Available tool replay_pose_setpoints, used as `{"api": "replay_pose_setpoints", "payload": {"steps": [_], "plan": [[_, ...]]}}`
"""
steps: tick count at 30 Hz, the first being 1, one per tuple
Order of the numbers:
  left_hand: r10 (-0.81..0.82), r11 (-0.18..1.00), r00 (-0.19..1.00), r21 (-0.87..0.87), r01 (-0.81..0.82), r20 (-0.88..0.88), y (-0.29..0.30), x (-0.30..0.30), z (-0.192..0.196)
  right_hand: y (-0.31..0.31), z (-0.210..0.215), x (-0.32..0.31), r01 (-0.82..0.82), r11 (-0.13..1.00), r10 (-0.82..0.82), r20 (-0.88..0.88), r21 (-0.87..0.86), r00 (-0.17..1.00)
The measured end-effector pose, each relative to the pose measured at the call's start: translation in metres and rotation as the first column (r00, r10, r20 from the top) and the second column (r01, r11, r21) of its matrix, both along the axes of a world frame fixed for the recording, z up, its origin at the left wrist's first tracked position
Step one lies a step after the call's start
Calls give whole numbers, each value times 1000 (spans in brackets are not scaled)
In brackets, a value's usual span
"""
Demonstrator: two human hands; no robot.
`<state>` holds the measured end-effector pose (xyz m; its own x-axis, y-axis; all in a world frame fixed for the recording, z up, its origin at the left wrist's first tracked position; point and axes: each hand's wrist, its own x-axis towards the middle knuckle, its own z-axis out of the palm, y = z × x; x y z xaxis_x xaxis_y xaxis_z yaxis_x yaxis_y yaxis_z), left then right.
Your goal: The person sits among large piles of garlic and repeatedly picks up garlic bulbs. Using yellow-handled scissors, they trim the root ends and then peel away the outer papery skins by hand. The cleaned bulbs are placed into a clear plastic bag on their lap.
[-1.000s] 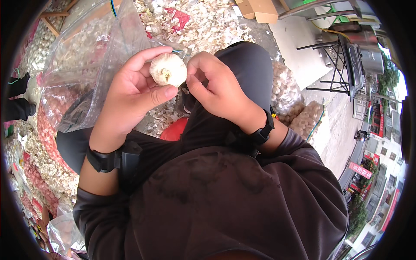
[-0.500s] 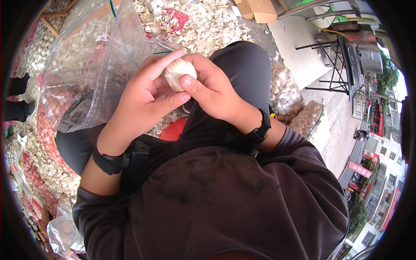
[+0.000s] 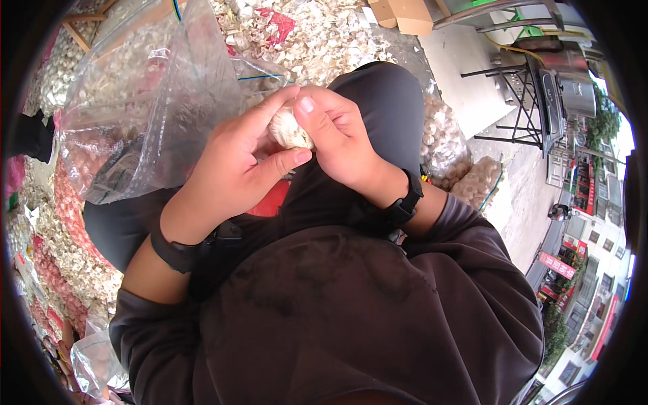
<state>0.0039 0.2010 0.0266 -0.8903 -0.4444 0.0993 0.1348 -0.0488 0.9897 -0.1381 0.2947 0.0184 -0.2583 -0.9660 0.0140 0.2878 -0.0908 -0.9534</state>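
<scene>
Both hands now close together around the garlic bulb (image 3: 289,129); a second ago it lay open in the left hand (image 3: 233,172). The right hand (image 3: 341,142) presses its thumb on top, so the peeling seems in progress.

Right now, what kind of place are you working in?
Likely an outdoor garlic-peeling spot beside a street: papery skins litter the ground, mesh sacks of bulbs sit nearby, and both hands grip a garlic bulb.

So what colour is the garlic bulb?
Off-white garlic bulb, held between both hands; head view.
</scene>
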Motion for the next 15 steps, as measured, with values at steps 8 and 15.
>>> {"api": "replay_pose_setpoints", "payload": {"steps": [8, 15], "plan": [[-42, 999, 994, 37, 38, 103, -6, 4, 9, -1, 14, 0, 32, 988, -57, 169, 148, 984], [75, 980, 992, 176, -92, 102, -6, 0, 9, -1, 5, -2, 104, 979, -124, 105, 178, 987]]}}
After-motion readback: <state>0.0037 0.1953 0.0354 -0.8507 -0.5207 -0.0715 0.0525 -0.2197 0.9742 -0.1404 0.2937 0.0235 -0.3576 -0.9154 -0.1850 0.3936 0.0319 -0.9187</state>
